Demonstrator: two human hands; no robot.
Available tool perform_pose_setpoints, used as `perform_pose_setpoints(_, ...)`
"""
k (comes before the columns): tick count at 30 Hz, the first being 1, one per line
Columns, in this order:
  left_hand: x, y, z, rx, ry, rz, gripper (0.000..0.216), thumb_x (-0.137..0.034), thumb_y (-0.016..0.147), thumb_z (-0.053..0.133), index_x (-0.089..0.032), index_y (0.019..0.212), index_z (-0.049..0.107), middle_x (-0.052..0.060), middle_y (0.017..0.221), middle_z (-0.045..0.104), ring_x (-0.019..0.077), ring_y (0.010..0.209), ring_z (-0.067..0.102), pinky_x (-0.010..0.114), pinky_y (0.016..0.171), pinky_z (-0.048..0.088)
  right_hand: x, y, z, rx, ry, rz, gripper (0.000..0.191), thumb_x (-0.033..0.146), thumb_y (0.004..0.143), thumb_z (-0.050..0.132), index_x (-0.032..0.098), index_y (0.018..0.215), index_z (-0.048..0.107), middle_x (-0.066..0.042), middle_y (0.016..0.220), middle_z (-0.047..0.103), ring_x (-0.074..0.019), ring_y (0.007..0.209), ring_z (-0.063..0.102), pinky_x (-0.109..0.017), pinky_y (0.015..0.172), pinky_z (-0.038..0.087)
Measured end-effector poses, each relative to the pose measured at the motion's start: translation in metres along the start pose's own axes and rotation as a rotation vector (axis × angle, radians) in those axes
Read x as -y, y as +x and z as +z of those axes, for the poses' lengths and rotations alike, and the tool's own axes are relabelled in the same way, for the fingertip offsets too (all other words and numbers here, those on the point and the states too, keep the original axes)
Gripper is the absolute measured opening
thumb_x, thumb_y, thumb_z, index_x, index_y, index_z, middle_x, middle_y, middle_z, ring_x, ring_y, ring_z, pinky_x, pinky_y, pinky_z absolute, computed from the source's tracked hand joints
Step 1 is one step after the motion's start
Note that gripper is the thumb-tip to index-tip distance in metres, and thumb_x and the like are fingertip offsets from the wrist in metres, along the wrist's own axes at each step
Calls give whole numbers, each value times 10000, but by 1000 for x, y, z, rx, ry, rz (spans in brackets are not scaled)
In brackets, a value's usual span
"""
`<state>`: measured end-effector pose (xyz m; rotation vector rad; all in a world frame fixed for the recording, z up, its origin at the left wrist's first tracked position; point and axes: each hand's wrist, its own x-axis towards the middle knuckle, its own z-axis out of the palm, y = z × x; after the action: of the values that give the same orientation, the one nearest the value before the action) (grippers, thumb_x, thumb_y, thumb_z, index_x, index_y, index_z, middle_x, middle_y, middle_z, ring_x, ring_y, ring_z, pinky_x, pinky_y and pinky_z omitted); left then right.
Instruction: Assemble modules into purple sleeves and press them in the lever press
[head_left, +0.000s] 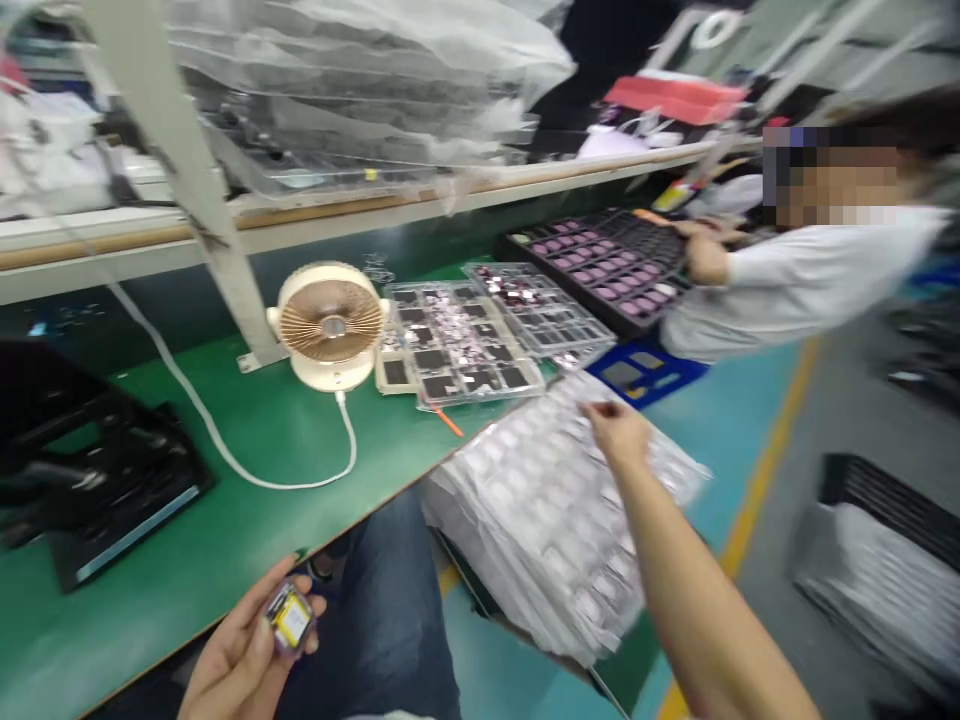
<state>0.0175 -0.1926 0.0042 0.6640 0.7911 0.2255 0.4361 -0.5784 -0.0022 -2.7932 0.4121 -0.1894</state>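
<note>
At the table's front edge, my left hand (251,640) has its fingers wrapped round a small rounded device (289,618) with a yellow and white face and a dark, purplish rim. My right hand (619,430) is stretched out over the far part of a stack of clear plastic trays (536,500) with rows of moulded pockets. Its thumb and fingertips are drawn together close to the top tray. Motion blur hides whether anything is between them. The stack stands to the right of my legs, beside the green table (300,530).
A cream fan (330,325) with a white cable stands on the table. Behind the stack lie parts trays (469,345), an orange stick (448,421) and a blue frame (649,372). A co-worker's arm (780,270) reaches over a black tray of pink pieces (600,265). A black stand (112,480) is at left.
</note>
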Motion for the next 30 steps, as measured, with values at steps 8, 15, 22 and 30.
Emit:
perform_pose_setpoints(8, -19, 1, 19, 157, 62, 181, 408, -368, 742, 962, -215, 1108, 865, 201, 1506, 646, 373, 1075, 766, 418, 816, 654, 110, -270, -8, 171, 879, -530, 253, 533, 894, 815, 280, 890, 811, -105, 925, 790, -267, 801, 720, -362, 643, 519)
perform_pose_setpoints(15, -39, -1, -24, 167, 82, 341, 413, -377, 796, 922, -235, 1177, 850, 187, 1456, 654, 352, 1142, 720, 405, 836, 659, 228, -376, 29, 966, 1211, -517, 197, 415, 871, 882, 247, 819, 793, -68, 906, 801, -226, 781, 744, -334, 695, 585)
perform_pose_setpoints(22, -61, -9, -66, 198, 41, 399, 355, -354, 840, 890, -241, 1175, 855, 168, 1373, 665, 292, 1049, 729, 390, 844, 658, 247, -388, 41, 1628, 1110, -397, 340, 494, 813, 923, 215, 986, 834, -77, 961, 807, -214, 843, 764, -341, 823, 629)
perform_pose_setpoints(30, -66, -7, -69, 214, -1, 435, 403, -293, 791, 941, -265, 1181, 845, 136, 1441, 670, 302, 1244, 684, 381, 1019, 588, 240, -390, 28, 1121, 1174, -803, 190, 314, 857, 909, 294, 1028, 829, -60, 1140, 808, -172, 785, 773, -209, 565, 566)
